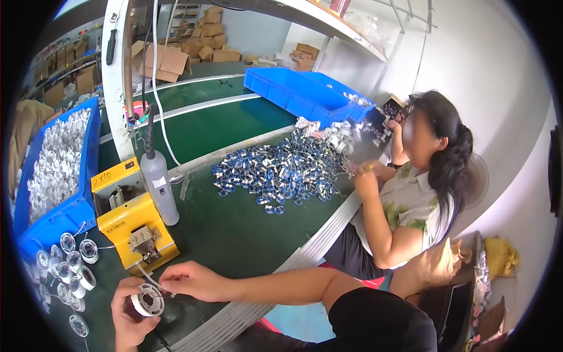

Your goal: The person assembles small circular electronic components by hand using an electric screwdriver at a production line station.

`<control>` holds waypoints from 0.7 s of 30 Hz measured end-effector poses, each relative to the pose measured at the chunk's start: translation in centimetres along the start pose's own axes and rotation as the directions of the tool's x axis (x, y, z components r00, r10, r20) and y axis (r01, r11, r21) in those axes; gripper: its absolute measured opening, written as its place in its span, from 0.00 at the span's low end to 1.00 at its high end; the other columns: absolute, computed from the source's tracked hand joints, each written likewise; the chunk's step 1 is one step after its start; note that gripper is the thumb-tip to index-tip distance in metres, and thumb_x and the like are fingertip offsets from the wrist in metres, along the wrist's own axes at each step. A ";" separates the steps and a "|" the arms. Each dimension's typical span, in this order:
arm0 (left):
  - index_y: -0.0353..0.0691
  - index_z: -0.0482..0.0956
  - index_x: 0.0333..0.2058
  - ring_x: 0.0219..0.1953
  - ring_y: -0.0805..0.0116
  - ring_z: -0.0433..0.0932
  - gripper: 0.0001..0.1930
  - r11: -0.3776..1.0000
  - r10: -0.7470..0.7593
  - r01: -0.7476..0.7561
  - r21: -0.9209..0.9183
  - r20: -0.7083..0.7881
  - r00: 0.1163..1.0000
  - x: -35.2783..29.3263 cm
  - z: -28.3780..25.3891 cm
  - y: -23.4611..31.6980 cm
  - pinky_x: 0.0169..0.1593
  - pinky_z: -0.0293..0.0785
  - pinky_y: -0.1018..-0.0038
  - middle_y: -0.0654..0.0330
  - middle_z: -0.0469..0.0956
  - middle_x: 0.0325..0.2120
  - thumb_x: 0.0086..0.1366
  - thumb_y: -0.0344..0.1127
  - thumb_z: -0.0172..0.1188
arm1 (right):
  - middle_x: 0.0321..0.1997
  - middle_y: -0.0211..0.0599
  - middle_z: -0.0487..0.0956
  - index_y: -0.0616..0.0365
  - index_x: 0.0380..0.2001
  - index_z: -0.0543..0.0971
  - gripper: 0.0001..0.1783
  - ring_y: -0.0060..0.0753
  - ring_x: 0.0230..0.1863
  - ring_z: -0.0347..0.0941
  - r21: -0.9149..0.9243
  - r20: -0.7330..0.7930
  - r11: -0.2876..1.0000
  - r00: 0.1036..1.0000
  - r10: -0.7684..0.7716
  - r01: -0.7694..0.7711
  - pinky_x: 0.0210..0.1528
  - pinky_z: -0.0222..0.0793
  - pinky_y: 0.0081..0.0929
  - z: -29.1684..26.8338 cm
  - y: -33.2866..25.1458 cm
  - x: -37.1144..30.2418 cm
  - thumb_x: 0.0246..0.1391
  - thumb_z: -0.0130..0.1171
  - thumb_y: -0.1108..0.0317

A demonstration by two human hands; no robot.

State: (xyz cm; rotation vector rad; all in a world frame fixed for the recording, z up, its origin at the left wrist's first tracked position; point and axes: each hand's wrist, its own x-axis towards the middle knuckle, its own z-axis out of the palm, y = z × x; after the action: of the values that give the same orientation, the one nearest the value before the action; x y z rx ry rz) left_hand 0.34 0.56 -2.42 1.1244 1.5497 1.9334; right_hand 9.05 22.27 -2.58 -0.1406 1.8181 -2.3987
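Observation:
My left hand (124, 321) is wrapped round a white round housing (139, 304), whose open face shows wires and dark parts inside. With thumb and fingers pinched together, my right hand (190, 280) holds a thin white cable (150, 276) just above the housing's right side. That cable runs up toward the front of a yellow bench machine (136, 226) with a metal head. Where its far end goes is hard to make out. A dark cord trails below the housing.
Several similar white housings (75, 273) stand left of the machine. A blue crate (88, 176) holds white parts. Behind the machine stands a grey cylindrical tool (159, 190). Blue-and-white small parts (278, 170) are heaped mid-table. At right, a co-worker (404, 205) handles parts near blue bins (287, 97).

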 end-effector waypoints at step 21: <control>0.36 0.65 0.58 0.51 0.63 0.75 0.24 0.756 -0.328 0.223 -0.616 -0.061 0.943 1.8 0.6 1.8 0.51 0.75 0.64 0.55 0.73 0.50 0.72 0.47 0.46 | 0.24 0.36 0.75 0.62 0.27 0.79 0.06 0.32 0.26 0.71 -0.606 0.154 0.598 0.814 -0.560 0.525 0.29 0.66 0.28 2.3 -3.2 2.1 0.46 0.66 0.74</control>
State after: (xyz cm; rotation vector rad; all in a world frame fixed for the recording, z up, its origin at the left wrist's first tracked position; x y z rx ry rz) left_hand 0.02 1.76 -0.13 0.4378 0.9612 2.1143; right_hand 7.19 20.65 1.10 -0.8230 2.8831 -1.9462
